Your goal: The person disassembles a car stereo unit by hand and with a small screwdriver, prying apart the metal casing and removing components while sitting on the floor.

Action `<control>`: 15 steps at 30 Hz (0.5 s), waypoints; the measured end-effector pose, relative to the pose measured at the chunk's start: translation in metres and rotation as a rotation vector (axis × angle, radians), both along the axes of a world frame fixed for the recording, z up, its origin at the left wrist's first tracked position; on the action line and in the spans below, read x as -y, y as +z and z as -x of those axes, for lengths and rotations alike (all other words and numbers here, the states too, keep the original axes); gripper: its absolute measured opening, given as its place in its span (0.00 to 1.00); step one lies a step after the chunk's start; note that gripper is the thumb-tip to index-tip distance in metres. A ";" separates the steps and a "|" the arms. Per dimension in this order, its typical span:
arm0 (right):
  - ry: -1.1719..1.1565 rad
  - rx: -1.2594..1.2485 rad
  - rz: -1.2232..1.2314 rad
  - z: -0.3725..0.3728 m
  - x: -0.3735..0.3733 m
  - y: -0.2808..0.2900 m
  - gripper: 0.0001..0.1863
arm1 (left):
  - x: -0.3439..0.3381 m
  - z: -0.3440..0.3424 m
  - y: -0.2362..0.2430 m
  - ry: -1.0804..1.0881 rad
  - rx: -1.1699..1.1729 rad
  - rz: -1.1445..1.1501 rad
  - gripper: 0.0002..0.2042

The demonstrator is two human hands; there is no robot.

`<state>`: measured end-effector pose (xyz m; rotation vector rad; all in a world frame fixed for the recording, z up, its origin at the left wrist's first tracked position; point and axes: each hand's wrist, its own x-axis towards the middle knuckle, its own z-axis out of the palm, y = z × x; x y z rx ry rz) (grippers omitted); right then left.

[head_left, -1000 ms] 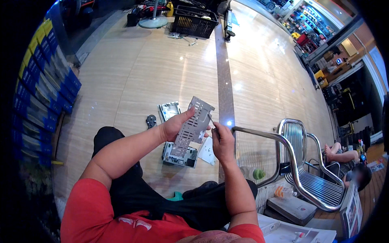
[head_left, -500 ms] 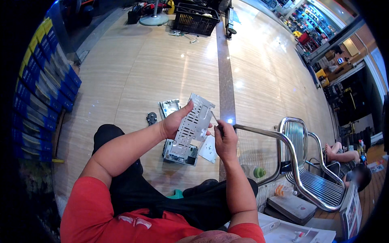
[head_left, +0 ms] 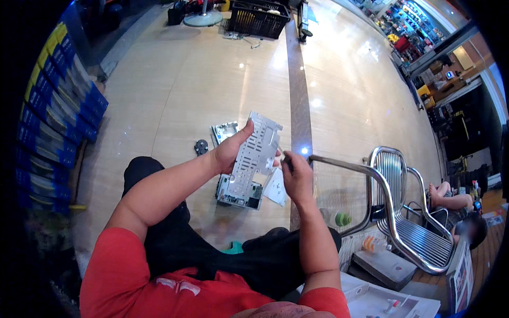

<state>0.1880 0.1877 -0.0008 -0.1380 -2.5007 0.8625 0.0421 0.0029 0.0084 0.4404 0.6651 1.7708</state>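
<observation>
A perforated silver metal plate (head_left: 254, 150) is upright and tilted in my left hand (head_left: 230, 149), its thumb on the face. My right hand (head_left: 297, 175) grips a slim tool (head_left: 282, 150), apparently a screwdriver, its tip at the plate's right edge. Below on the floor sits an opened electronic unit (head_left: 238, 197) with a green board, partly hidden by the plate. A white sheet with small parts (head_left: 275, 192) lies beside it. A metal tray-like part (head_left: 225, 130) and a small black part (head_left: 201, 148) lie behind and left of my left hand.
A chrome bench (head_left: 413, 238) stands at my right, a person (head_left: 453, 204) beyond it. Blue-and-yellow packages (head_left: 58, 116) line the left. A black crate (head_left: 256, 20), stand base (head_left: 204, 19) and small debris are on the tiled floor (head_left: 193, 79) ahead. A bottle (head_left: 342, 217) lies near my right knee.
The plate and both hands have risen slightly in the picture, along with most of the scene. My grips on the plate and the tool look the same.
</observation>
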 end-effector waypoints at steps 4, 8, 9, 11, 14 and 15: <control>-0.049 -0.075 -0.022 0.001 -0.002 0.000 0.12 | 0.002 -0.001 0.007 0.056 0.081 -0.015 0.39; -0.022 -0.013 0.027 0.000 0.002 -0.001 0.12 | 0.003 -0.001 0.007 0.140 0.083 -0.012 0.38; -0.023 -0.010 0.029 -0.001 0.002 -0.001 0.12 | 0.002 0.000 0.004 0.139 0.085 -0.010 0.38; 0.000 0.067 0.015 -0.001 0.002 -0.001 0.13 | 0.000 0.003 0.001 0.151 -0.003 -0.002 0.41; -0.013 0.017 0.019 0.000 0.000 -0.001 0.13 | -0.001 0.000 0.004 0.161 0.090 -0.047 0.38; -0.015 0.019 0.020 0.000 0.000 0.000 0.13 | -0.002 -0.001 0.006 0.160 0.092 -0.046 0.38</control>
